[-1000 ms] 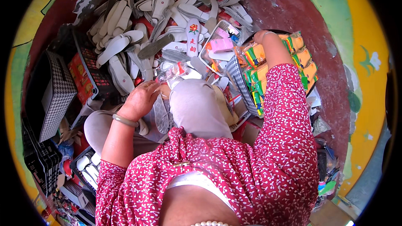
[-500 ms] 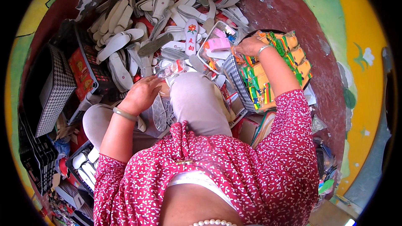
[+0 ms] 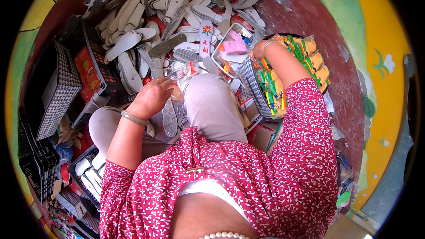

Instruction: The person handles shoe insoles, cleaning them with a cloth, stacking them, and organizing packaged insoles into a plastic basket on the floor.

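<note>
My right hand [image 3: 260,49] reaches to the far left corner of a checked box [image 3: 259,90] filled with yellow-and-green wrapped packets [image 3: 290,57]. Its fingers curl down there, and what they hold, if anything, is hidden. Over my bent leg hovers my left hand [image 3: 154,96], thumb and fingers apart, with nothing visible in it. Just beyond its fingertips lies a clear plastic packet [image 3: 185,71] with red and orange inside. Between the hands, near the box, a white basket [image 3: 217,62] contains a pink block [image 3: 234,47] and small items.
A large heap of pale shoe insoles [image 3: 126,44] spreads ahead, including one embroidered insole [image 3: 206,37] with a red flower. Checked boxes [image 3: 62,88] and a dark crate [image 3: 104,77] stand at left. White items fill a tray [image 3: 90,175] lower left. A dark red painted wall [image 3: 323,31] curves behind.
My right hand has drawn in slightly at the box corner, and its forearm is turned a little. The view has shifted slightly. My left hand stays by my knee.
</note>
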Motion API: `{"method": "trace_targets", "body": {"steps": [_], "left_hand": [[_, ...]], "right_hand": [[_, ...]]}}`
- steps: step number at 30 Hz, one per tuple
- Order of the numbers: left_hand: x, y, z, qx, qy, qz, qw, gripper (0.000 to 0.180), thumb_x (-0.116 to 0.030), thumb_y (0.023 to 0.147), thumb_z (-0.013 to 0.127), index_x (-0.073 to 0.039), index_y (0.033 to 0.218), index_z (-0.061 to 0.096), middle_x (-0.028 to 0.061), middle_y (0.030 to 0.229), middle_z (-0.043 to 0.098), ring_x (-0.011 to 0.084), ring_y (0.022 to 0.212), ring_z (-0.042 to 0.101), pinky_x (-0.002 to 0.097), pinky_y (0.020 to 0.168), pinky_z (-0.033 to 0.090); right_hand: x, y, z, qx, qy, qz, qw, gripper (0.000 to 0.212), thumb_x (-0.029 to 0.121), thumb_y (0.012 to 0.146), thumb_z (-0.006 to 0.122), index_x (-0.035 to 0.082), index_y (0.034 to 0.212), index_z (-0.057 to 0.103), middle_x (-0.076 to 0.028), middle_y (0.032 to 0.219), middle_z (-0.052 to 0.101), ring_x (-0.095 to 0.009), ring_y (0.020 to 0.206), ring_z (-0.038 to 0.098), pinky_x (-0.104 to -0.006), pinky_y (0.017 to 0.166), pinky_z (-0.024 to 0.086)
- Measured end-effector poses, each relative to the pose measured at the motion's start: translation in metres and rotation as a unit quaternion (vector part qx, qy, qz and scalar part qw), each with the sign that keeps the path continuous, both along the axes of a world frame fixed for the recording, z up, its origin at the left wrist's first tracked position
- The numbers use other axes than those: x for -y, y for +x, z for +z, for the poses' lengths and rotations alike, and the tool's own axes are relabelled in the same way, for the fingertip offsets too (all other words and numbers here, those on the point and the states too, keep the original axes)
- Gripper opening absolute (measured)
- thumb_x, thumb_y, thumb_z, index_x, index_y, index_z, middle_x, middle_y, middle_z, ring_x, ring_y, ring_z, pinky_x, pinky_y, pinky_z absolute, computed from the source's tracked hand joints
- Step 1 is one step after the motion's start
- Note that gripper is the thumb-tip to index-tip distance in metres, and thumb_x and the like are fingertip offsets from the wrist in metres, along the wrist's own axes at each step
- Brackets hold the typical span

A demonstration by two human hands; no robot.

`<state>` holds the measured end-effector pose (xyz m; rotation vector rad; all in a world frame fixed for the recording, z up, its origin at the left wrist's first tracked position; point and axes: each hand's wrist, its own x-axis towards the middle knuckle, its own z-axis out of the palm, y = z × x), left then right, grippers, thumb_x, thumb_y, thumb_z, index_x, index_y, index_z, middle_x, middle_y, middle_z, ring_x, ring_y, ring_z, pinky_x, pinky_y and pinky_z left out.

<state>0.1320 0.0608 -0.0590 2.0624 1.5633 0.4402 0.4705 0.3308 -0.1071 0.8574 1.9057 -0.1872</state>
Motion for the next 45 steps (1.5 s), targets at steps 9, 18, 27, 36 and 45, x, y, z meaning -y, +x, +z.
{"method": "trace_targets", "body": {"steps": [9,18,27,36,45], "left_hand": [[0.005,-0.005,0.004,0.012,0.031,-0.005,0.999,0.027,-0.014,0.085,0.053,0.003,0.105,0.056,0.023,0.105,0.058,0.0361,0.102,0.054,0.0392,0.088,0.044],[0.016,-0.013,0.014,0.016,0.048,0.016,0.999,0.023,-0.015,0.085,0.052,0.001,0.099,0.059,0.0193,0.104,0.059,0.0333,0.101,0.054,0.039,0.087,0.043],[0.03,-0.02,0.016,-0.005,0.041,0.019,0.999,0.022,-0.015,0.085,0.051,0.0,0.099,0.059,0.0178,0.103,0.059,0.0327,0.099,0.054,0.0389,0.085,0.044],[0.039,-0.024,0.013,-0.001,0.079,0.008,0.997,0.023,-0.016,0.085,0.051,0.0,0.1,0.059,0.0178,0.104,0.059,0.0327,0.1,0.054,0.0392,0.087,0.043],[0.033,-0.021,0.006,-0.01,0.052,-0.004,0.999,0.025,-0.016,0.085,0.051,0.0,0.103,0.058,0.0191,0.106,0.058,0.0345,0.102,0.053,0.0397,0.088,0.042]], "right_hand": [[0.003,-0.001,-0.025,0.044,0.02,0.031,0.998,0.032,0.023,0.084,0.05,0.003,0.105,0.064,-0.014,0.11,0.062,-0.03,0.099,0.061,-0.0414,0.084,0.047],[0.013,-0.011,0.012,0.089,0.009,-0.1,0.991,0.033,0.026,0.077,0.058,0.006,0.102,0.066,-0.013,0.109,0.062,-0.029,0.095,0.062,-0.043,0.081,0.048],[0.025,-0.021,-0.011,0.133,0.022,-0.162,0.977,0.028,0.024,0.074,0.06,0.009,0.096,0.068,-0.012,0.104,0.064,-0.027,0.091,0.063,-0.0411,0.078,0.049],[-0.015,0.04,0.083,-0.275,0.12,-0.067,0.952,0.027,0.024,0.08,0.051,0.003,0.083,0.068,-0.009,0.094,0.066,-0.026,0.095,0.06,-0.0356,0.08,0.048],[0.047,0.093,0.038,-0.094,0.232,-0.224,0.942,0.079,0.06,0.085,0.038,0.014,0.144,0.012,-0.005,0.151,0.008,-0.023,0.139,0.004,-0.0443,0.11,0.008]]}}
